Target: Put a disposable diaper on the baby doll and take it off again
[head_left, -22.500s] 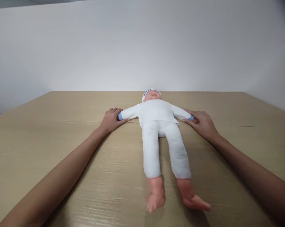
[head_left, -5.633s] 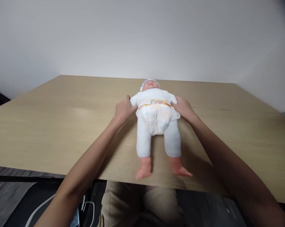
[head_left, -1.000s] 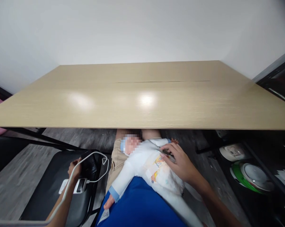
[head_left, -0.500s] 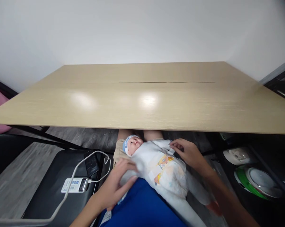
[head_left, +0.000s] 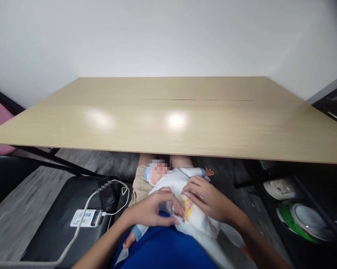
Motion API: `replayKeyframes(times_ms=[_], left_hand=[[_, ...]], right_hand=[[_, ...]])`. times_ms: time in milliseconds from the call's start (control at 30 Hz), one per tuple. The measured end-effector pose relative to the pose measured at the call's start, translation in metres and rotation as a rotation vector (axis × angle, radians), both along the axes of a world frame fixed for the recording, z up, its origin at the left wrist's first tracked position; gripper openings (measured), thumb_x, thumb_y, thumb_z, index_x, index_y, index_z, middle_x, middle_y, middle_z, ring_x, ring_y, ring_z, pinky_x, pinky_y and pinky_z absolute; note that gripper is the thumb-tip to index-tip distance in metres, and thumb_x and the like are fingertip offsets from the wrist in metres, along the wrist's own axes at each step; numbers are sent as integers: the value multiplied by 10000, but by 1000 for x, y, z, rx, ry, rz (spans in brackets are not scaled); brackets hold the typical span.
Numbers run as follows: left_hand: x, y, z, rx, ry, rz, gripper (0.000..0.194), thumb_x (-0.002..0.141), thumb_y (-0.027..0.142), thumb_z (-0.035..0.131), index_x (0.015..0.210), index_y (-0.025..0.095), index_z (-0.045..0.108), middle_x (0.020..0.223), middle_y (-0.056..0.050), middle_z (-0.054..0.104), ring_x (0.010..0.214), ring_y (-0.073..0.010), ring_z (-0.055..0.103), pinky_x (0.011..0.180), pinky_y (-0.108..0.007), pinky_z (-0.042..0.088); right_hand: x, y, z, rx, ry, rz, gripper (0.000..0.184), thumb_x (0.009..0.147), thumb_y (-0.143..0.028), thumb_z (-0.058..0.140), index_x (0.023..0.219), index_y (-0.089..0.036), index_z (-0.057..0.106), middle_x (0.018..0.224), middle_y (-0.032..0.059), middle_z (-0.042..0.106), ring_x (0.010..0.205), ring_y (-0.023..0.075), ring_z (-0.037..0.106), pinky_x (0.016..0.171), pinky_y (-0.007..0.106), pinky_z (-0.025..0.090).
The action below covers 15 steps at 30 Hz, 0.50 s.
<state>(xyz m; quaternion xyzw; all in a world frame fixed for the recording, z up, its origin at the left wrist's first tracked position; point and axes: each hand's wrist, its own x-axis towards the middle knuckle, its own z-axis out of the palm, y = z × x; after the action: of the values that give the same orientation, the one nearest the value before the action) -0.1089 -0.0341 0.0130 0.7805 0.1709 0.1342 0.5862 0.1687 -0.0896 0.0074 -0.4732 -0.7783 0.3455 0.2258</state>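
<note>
A baby doll (head_left: 176, 183) in white clothes, a blue-trimmed cap and a printed diaper (head_left: 196, 218) lies on my lap below the table's front edge, head toward the table. My left hand (head_left: 154, 211) curls over the doll's side at the waist, fingers bent onto the diaper's top edge. My right hand (head_left: 207, 198) rests on the doll's belly with fingers spread and pressing on the diaper's front. The doll's legs are hidden behind my right arm.
A long light wooden table (head_left: 174, 119) spans the view in front of me. A black chair (head_left: 59, 220) on my left carries a white power bank (head_left: 83, 218) with a white cable. Shelves at the right hold a green-rimmed appliance (head_left: 302, 220). Blue cloth (head_left: 162, 250) covers my lap.
My left hand moved from the doll's shoulder to its waist at the diaper. My right hand came from the doll's far arm onto its belly. The doll stays on my lap.
</note>
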Motion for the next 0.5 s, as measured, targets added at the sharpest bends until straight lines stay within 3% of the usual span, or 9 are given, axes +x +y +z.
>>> replayKeyframes(times_ms=[100,167,200,267,300,400,467,500], left_hand=[[-26,1,6,-187,139,-165,363,926,485,855,1185,238,793,922,-29,817,866,-200,775,864,-316,612],[-29,6,7,-195,197,-123,365,1031,542,716,1184,217,779,804,-21,779,785,-196,756,805,-310,605],[-22,10,6,-128,205,-51,383,1067,557,653,1176,208,770,842,-37,780,830,-207,756,833,-325,604],[11,21,1,118,205,61,412,1049,577,671,1224,211,744,1113,-91,792,1098,-270,734,1014,-407,576],[36,27,-3,250,203,30,490,972,592,771,1285,219,723,1297,-116,756,1270,-321,677,1135,-472,520],[124,40,-20,473,343,-350,760,829,597,888,1436,202,661,1448,-150,703,1422,-389,608,1206,-517,463],[173,39,-31,525,520,-616,804,826,624,870,1450,158,665,1374,-159,755,1309,-374,704,1124,-461,527],[189,37,-35,532,557,-670,817,809,633,878,1430,139,683,1331,-163,777,1257,-372,735,1044,-434,569]], right_hand=[[16,-14,22,-153,-28,12,381,1156,-447,481,948,-230,716,923,39,731,910,224,645,872,360,488],[30,-31,37,-326,-30,4,449,1151,-537,471,942,-234,728,927,24,754,889,207,666,829,316,481],[36,-40,40,-410,-32,-12,476,1147,-577,455,967,-240,739,912,19,764,867,203,681,817,302,486],[43,-57,39,-561,-35,-69,548,1149,-626,380,997,-246,744,774,10,750,748,200,693,781,291,504],[44,-65,33,-613,-44,-104,582,1150,-636,341,984,-248,741,686,5,722,676,201,684,754,290,510],[40,-84,1,-599,-116,-247,558,1110,-648,389,926,-266,753,660,30,736,650,232,712,696,292,516],[40,-97,-26,-539,-165,-332,473,1038,-649,508,919,-286,788,784,54,801,756,269,765,696,297,534],[42,-105,-40,-534,-172,-356,444,1002,-649,548,901,-299,801,795,52,808,779,281,777,692,301,547]])
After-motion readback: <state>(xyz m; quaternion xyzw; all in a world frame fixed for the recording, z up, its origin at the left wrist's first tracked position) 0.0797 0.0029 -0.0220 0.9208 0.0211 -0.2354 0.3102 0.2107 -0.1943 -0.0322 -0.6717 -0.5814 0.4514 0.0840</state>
